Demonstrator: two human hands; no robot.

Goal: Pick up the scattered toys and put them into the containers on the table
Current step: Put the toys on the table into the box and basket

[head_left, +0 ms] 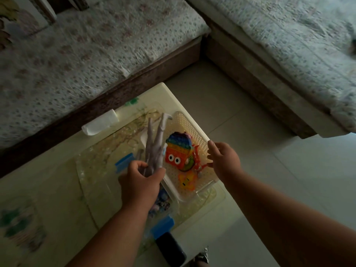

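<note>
My left hand (141, 182) grips a grey figure toy (156, 143) by its body, legs pointing away from me, over the gap between the two containers. A white perforated basket (192, 124) on the table holds a rainbow pop toy with eyes (178, 149), a red figure (196, 157) and a yellow star-like toy (186, 181). My right hand (223, 160) hovers with fingers apart at the basket's right rim, holding nothing. A clear bin with blue latches (124, 162) stands to the left of the basket, partly under my left hand.
The cream table (57, 189) carries a folded white paper (100, 122) at its far edge and a dark object (170, 249) at its near edge. Sofas with quilted covers (96, 45) stand beyond and to the right. Tiled floor (250, 116) lies right of the table.
</note>
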